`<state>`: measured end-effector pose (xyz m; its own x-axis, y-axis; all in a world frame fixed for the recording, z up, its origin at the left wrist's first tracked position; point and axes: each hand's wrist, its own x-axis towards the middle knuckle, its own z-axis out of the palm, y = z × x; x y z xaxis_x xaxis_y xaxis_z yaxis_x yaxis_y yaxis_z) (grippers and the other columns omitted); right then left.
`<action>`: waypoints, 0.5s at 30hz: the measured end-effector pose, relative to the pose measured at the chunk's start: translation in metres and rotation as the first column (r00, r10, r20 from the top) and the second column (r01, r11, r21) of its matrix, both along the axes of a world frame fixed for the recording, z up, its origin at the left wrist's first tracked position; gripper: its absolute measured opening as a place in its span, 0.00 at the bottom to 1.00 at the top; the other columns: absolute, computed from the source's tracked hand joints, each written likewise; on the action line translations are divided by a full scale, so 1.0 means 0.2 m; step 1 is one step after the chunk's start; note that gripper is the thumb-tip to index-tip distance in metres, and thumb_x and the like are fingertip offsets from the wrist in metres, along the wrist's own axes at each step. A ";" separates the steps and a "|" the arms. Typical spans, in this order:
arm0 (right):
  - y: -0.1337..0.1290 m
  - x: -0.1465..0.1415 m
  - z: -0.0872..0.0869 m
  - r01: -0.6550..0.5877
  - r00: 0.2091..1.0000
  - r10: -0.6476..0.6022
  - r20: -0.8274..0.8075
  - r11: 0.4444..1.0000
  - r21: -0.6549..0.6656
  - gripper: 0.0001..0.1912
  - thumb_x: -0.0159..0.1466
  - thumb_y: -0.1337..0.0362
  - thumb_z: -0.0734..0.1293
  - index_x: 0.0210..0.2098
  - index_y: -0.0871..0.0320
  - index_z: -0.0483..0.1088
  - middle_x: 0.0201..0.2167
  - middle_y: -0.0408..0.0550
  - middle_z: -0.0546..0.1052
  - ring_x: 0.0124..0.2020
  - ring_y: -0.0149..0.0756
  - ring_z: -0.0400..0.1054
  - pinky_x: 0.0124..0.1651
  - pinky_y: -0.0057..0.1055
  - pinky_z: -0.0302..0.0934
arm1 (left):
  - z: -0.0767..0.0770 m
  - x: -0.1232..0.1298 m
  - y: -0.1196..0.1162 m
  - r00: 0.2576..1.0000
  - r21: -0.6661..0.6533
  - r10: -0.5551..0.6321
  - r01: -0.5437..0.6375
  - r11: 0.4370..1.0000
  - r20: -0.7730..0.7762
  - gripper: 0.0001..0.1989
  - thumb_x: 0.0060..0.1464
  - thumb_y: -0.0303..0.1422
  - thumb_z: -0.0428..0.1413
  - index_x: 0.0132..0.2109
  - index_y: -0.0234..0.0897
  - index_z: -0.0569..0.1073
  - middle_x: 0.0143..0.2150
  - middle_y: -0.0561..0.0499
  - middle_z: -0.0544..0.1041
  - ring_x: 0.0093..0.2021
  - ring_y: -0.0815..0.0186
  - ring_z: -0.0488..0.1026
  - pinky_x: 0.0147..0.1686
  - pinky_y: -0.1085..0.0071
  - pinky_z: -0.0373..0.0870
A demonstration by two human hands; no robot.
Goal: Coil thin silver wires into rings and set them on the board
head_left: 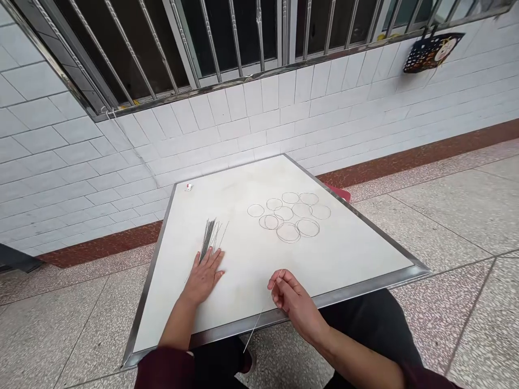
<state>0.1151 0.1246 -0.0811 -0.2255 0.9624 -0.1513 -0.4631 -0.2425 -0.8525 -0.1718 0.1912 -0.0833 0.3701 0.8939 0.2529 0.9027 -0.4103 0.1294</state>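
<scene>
My left hand (206, 275) lies palm down with its fingers spread, over the near end of a bundle of thin dark wires (208, 236) on the table. A few of these wires fan out to the right of the bundle. Over the table's front edge, my right hand (290, 297) pinches a single thin wire (254, 329) between thumb and fingers. That wire slants down to the left past the edge. Farther back and right, several thin wire rings (288, 232) lie flat, some overlapping.
The white table (239, 270) has a metal rim and its far side is near a tiled wall (243, 128). A small white and red item (189, 187) sits at the far left corner. Beyond the right edge shows a red seat (340, 193). A dotted bag (432, 52) hangs from the window bars.
</scene>
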 end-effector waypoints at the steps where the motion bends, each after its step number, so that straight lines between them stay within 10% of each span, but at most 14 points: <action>1: 0.00 0.00 0.00 -0.004 1.000 0.004 -0.001 1.000 -0.004 0.14 0.66 0.50 0.65 0.34 0.53 0.68 0.28 0.43 0.72 0.25 0.32 0.60 0.30 0.30 0.56 | 0.01 -0.01 0.03 0.999 0.002 0.022 -0.022 1.000 0.032 0.24 0.64 0.45 0.47 0.64 0.46 0.68 0.64 0.44 0.71 0.69 0.55 0.58 0.66 0.48 0.49; 8: 0.08 0.03 0.04 0.136 0.979 -0.147 -0.139 0.987 -0.083 0.12 0.62 0.53 0.70 0.36 0.53 0.69 0.36 0.44 0.76 0.33 0.33 0.69 0.35 0.31 0.64 | 0.07 0.09 -0.04 0.894 -0.010 0.161 -0.172 0.985 0.418 0.22 0.63 0.43 0.48 0.59 0.42 0.73 0.63 0.40 0.72 0.69 0.49 0.56 0.65 0.42 0.45; 15: 0.05 0.03 0.20 0.115 0.938 -0.155 -0.308 0.983 -0.144 0.12 0.59 0.56 0.74 0.38 0.54 0.71 0.42 0.46 0.79 0.42 0.33 0.75 0.44 0.30 0.68 | 0.06 0.63 -0.41 0.583 -0.176 0.180 -0.065 0.982 0.793 0.24 0.68 0.41 0.44 0.65 0.41 0.66 0.58 0.41 0.76 0.54 0.58 0.76 0.51 0.59 0.73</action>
